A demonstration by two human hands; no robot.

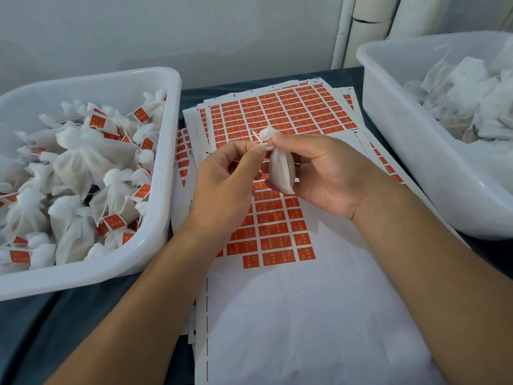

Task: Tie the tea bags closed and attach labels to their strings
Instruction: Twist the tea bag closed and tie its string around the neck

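With the right hand [319, 170] clamped on the tea bag [281, 169], the left hand's [224, 173] fingertips, pinched on the string [259, 140], should probably pull the knot snug just above the right thumb.

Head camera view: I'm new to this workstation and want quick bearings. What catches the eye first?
Centre frame, the left hand and right hand hold a small white tea bag by its tied neck. Beneath lie sheets of orange labels. The left tub holds labelled bags; the right tub holds unlabelled ones.
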